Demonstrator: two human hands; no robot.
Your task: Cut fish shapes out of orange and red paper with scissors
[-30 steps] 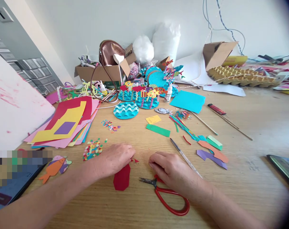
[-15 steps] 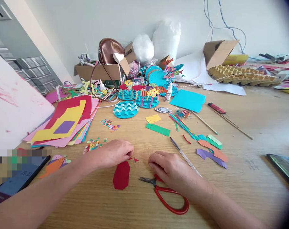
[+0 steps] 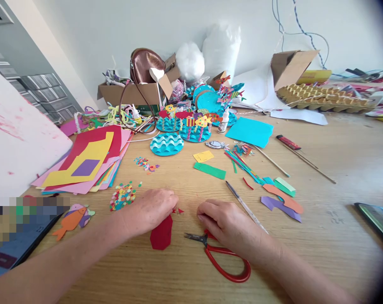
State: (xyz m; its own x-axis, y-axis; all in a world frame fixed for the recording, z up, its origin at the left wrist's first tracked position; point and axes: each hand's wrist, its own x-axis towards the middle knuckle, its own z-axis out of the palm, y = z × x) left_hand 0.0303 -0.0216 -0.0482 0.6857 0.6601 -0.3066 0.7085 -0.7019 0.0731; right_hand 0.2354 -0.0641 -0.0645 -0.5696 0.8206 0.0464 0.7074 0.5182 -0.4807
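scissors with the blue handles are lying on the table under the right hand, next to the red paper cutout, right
Not quite: the head view shows the scissors have red handles, not blue. They do lie on the table under the right hand, next to the red paper cutout.

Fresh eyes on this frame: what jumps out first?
Both hands at the near table edge: the left hand rests on a red paper cutout, the right hand lies over red-handled scissors. Behind them, turquoise wave discs with paper fish, and a stack of coloured sheets at left.
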